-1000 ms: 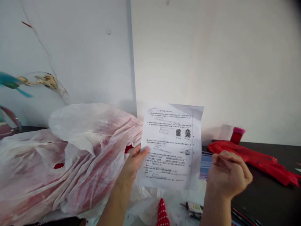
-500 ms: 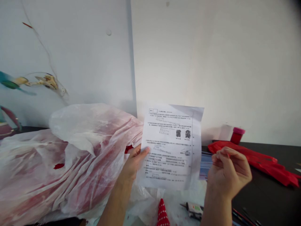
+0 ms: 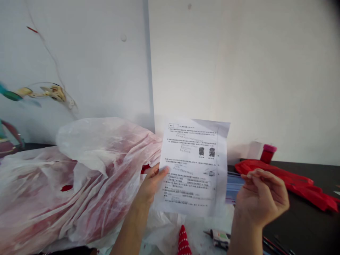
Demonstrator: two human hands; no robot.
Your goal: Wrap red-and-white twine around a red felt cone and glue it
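My left hand (image 3: 154,180) grips a printed worksheet (image 3: 193,166) by its left edge, the thumb on the front. The sheet is held up facing me, with printed text, faint handwriting and two small dark pictures; its top right corner curls. My right hand (image 3: 261,198) is raised to the right of the sheet, apart from it, thumb and fingertips pinched together. Whatever is between those fingertips, if anything, I cannot make out. Below the sheet are a red cone with white dots (image 3: 183,242) and a white-and-black tube with a pointed nozzle (image 3: 219,238).
A large heap of whitish plastic sheeting (image 3: 79,184) with red beneath fills the left. A red plastic bag (image 3: 292,182) lies on the dark table (image 3: 316,230), near a red jar with a pink lid (image 3: 268,153). Behind stands a pale board (image 3: 239,71); a cord (image 3: 53,56) hangs at left.
My right hand has shifted slightly right and down, its fingertips still pinched. The worksheet and my left hand have hardly moved.
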